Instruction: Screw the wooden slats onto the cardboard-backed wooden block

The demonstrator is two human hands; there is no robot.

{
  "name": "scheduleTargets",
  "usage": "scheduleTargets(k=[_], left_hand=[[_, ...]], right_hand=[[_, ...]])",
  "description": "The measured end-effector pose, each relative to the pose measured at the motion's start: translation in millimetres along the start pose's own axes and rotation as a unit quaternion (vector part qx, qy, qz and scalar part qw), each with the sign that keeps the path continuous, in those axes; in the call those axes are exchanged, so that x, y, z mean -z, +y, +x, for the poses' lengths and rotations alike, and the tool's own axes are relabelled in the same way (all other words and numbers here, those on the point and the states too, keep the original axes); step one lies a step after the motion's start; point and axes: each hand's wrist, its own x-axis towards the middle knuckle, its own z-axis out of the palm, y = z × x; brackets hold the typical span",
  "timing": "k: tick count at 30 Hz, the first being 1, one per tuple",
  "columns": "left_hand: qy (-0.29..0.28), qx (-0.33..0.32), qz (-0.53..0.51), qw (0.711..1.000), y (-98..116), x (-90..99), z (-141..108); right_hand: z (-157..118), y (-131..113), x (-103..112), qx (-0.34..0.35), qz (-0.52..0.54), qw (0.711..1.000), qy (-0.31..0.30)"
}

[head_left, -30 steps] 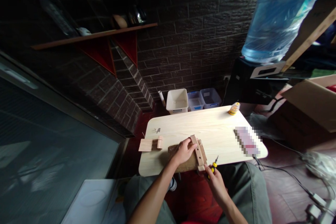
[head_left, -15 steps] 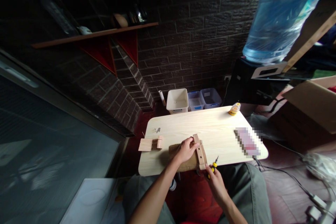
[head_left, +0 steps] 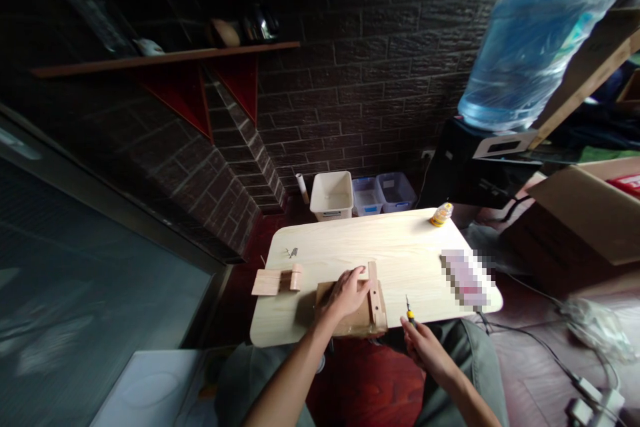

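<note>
A light wooden strip (head_left: pixel 373 297) with dark holes lies along the right side of a brown cardboard-like block (head_left: pixel 350 325) at the table's near edge. My left hand (head_left: pixel 347 293) is over the block, its fingers apart and the thumb side touching the strip's left edge. To the right, just off the near edge, my right hand (head_left: pixel 425 345) is closed around a yellow-and-black screwdriver (head_left: pixel 411 315), its metal tip pointing up and away. The screwdriver is apart from the strip.
On the pale table (head_left: pixel 340 240) are a joined wooden piece (head_left: pixel 270 281), several small screws (head_left: pixel 293 253), a yellow-based clear container (head_left: pixel 441 215) and a pixelated flat object (head_left: pixel 465 278). Plastic bins (head_left: pixel 332 193) stand beyond. Cables (head_left: pixel 535 345) run on the right.
My right hand has moved right, away from the strip's near end, with the screwdriver now pointing more upright. My left hand's fingers have loosened and shifted left off the strip. The view has shifted slightly.
</note>
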Motion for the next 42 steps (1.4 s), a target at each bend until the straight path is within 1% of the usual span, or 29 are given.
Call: scheduleTargets(k=[1,3,5,6,9,12,14,16,19,22,24,26,29,31,33,35,38,42], left_hand=[[0.010,-0.006,0.011,1.000,-1,3.0,-7],[0.002,-0.035,0.016,0.999,0,9.5,-22],[-0.030,-0.087,0.014,0.996,3,14.7,-35],[-0.039,-0.103,0.016,0.994,5,16.2,-40],[-0.043,-0.111,0.036,0.992,9,16.7,-48],[-0.042,-0.104,0.048,0.992,8,14.6,-49],[-0.044,-0.107,0.050,0.992,6,13.6,-48],[-0.045,-0.108,0.053,0.992,4,12.8,-48],[-0.041,-0.109,0.058,0.991,1,11.3,-48],[-0.034,-0.113,0.061,0.991,-3,8.6,-49],[-0.028,-0.117,0.063,0.991,-6,5.9,-50],[-0.017,-0.124,0.066,0.990,-10,2.2,-51],[0.004,-0.136,0.069,0.988,-16,-4.5,-52],[0.020,-0.146,0.070,0.987,-19,-8.5,-52],[0.032,-0.154,0.071,0.985,-21,-11.3,-52],[0.038,-0.157,0.073,0.984,-22,-12.8,-53],[0.041,-0.157,0.074,0.984,-23,-14.2,-53],[0.044,-0.154,0.072,0.984,-24,-15.9,-52]], right_hand=[[-2,-9,8,-0.008,-0.019,1.000,-0.004],[-6,-29,21,0.020,-0.059,0.998,-0.004],[-8,-50,27,0.092,-0.134,0.987,0.005],[-9,-62,27,0.133,-0.179,0.975,0.000],[-11,-95,16,0.248,-0.292,0.923,-0.024],[-14,-121,-1,0.307,-0.354,0.880,-0.079],[-14,-131,-10,0.331,-0.381,0.859,-0.089],[-10,-133,-16,0.339,-0.431,0.830,-0.099],[-1,-129,-21,0.332,-0.514,0.784,-0.106],[6,-128,-25,0.327,-0.572,0.745,-0.104],[7,-131,-28,0.331,-0.599,0.721,-0.108],[8,-135,-32,0.343,-0.617,0.697,-0.124],[12,-138,-36,0.374,-0.638,0.654,-0.160],[16,-137,-39,0.398,-0.649,0.625,-0.173],[21,-137,-42,0.411,-0.657,0.607,-0.174],[25,-136,-44,0.412,-0.668,0.597,-0.166],[26,-134,-47,0.410,-0.691,0.578,-0.145],[24,-124,-49,0.398,-0.724,0.552,-0.111]])
